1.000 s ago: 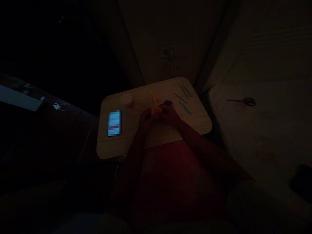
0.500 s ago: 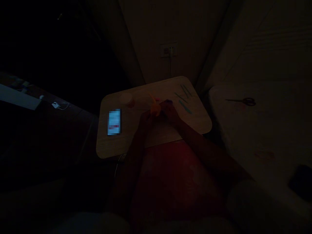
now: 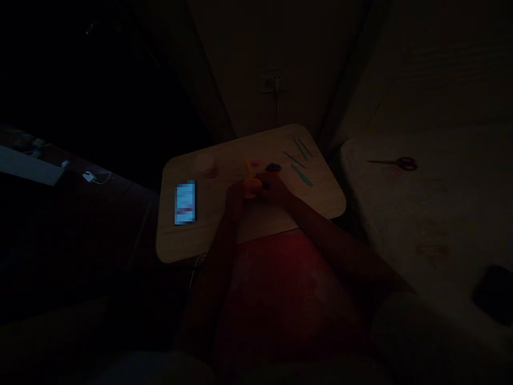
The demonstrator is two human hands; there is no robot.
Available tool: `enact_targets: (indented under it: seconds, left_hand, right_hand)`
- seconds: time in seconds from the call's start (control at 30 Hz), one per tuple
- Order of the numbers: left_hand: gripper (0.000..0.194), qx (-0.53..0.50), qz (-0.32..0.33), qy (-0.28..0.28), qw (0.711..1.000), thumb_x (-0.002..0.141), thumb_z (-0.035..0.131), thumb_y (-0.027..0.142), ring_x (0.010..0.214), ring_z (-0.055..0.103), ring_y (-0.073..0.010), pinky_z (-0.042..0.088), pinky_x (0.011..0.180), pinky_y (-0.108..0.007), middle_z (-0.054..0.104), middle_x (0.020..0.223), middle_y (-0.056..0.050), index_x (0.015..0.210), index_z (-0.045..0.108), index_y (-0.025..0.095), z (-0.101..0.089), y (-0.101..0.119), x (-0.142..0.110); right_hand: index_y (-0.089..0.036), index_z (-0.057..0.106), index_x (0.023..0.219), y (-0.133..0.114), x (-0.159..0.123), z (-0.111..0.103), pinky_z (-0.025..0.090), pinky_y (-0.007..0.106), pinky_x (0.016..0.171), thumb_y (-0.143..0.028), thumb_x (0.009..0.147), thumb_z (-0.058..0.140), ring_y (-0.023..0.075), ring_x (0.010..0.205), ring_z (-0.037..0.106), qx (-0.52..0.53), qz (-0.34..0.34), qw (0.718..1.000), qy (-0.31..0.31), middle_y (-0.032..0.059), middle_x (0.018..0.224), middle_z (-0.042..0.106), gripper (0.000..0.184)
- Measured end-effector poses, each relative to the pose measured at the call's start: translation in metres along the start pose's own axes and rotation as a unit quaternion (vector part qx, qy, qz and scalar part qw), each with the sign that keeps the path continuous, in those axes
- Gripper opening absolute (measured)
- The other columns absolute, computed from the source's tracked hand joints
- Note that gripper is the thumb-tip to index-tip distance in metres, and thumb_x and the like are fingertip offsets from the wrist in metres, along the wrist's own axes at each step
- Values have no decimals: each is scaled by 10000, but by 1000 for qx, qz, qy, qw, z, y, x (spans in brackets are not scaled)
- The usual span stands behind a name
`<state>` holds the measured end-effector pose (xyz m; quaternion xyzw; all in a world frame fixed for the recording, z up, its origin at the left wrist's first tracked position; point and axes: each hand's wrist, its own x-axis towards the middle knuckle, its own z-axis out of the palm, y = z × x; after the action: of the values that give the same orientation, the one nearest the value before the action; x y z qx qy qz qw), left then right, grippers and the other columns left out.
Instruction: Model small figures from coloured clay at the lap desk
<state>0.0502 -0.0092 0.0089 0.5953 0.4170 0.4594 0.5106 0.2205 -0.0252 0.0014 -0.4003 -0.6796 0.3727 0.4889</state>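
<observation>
The scene is very dark. My left hand point(image 3: 235, 199) is closed against the left side of a bright orange object point(image 3: 253, 188), whose kind I cannot make out. My right hand point(image 3: 276, 189) presses at the object's right side, fingers bent inward. Just behind it, a narrow orange strip point(image 3: 248, 166) slants upward; I cannot tell if it is joined on. A dark purple lump point(image 3: 273, 168) lies beyond my right hand, with a small pink piece point(image 3: 255, 162) to its left.
On the wooden table point(image 3: 176, 243) are a lit phone point(image 3: 185, 203), a pale round container point(image 3: 204, 163), a teal knife-like tool point(image 3: 302, 175) and several thin teal sticks point(image 3: 294, 159). Scissors point(image 3: 395, 162) lie on the pale surface at right. A socket point(image 3: 273, 83) is on the wall.
My right hand has drawn back and left, off the purple lump, which now shows more fully. The orange object sits slightly lower. The whole view has shifted a little.
</observation>
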Motion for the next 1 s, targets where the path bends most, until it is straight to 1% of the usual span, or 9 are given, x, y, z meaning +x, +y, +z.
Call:
enact_targets:
  seconds: [0.13, 0.23, 0.33, 0.47, 0.53, 0.7, 0.8, 0.9, 1.0]
  left_hand:
    - [660, 34, 0, -8, 999, 776, 696, 827, 751, 680, -211, 541, 682, -313, 750, 793, -82, 787, 744, 169, 1, 1, -1]
    - [708, 30, 26, 25, 999, 799, 642, 873, 744, 666, -202, 541, 688, -311, 736, 775, -75, 824, 742, 173, 1, 3, -1]
    - [728, 6, 43, 50, 998, 790, 610, 906, 752, 668, -203, 557, 713, -320, 724, 768, -73, 816, 728, 189, 3, 2, 1]
    - [713, -1, 29, 48, 998, 740, 678, 891, 812, 698, -219, 572, 765, -330, 751, 832, -86, 820, 734, 185, 4, 0, 3]
    - [694, 11, 14, 41, 999, 740, 706, 864, 803, 694, -219, 560, 729, -320, 744, 807, -81, 816, 737, 175, 4, 0, 2]
    - [648, 41, 0, 16, 999, 712, 767, 819, 704, 641, -201, 497, 607, -298, 681, 668, -51, 684, 701, 176, 2, 4, -2]
    - [618, 26, -5, 9, 1000, 723, 785, 787, 700, 653, -201, 505, 605, -297, 704, 693, -56, 723, 740, 170, 1, 6, -2]
    - [612, 13, -27, 11, 999, 685, 824, 768, 655, 649, -190, 498, 573, -290, 714, 686, -51, 734, 754, 162, -1, 3, -1]
    - [627, 3, -43, 13, 999, 684, 816, 783, 560, 598, -160, 435, 496, -268, 673, 610, -39, 693, 728, 162, -2, -1, -1]
  right_hand:
    - [-194, 647, 856, -7, -4, 1, 415, 288, 679, -668, 859, 731, 165, 729, 537, -28, -7, 1000, -2, 21, 792, 656, 481]
    - [-196, 637, 864, -11, -7, 3, 384, 286, 659, -660, 838, 765, 162, 712, 513, -60, -9, 998, 11, 12, 770, 627, 482]
    - [-194, 622, 799, -12, -6, 5, 360, 290, 644, -680, 886, 703, 148, 665, 482, -69, -19, 997, -12, 1, 723, 596, 500]
    - [-190, 621, 759, -12, -5, 5, 359, 293, 648, -714, 945, 601, 144, 661, 476, -53, -28, 998, -16, 4, 709, 600, 557]
    - [-188, 640, 775, -13, -6, 3, 362, 292, 644, -732, 942, 594, 147, 665, 480, -38, -27, 999, -13, 8, 711, 605, 571]
    - [-190, 634, 712, -16, -6, -1, 347, 283, 599, -751, 941, 575, 138, 627, 450, 10, -13, 1000, 1, -1, 649, 542, 610]
    - [-193, 602, 659, -13, -4, -3, 354, 276, 591, -744, 942, 577, 131, 618, 440, 24, 0, 1000, 4, -9, 624, 509, 621]
    - [-193, 583, 632, -8, -3, -3, 344, 273, 579, -740, 936, 588, 128, 612, 435, 18, 12, 1000, 2, -12, 608, 496, 626]
    - [-189, 590, 643, -6, -2, -4, 326, 273, 572, -750, 941, 570, 124, 600, 430, 29, 9, 1000, -5, -16, 599, 484, 635]
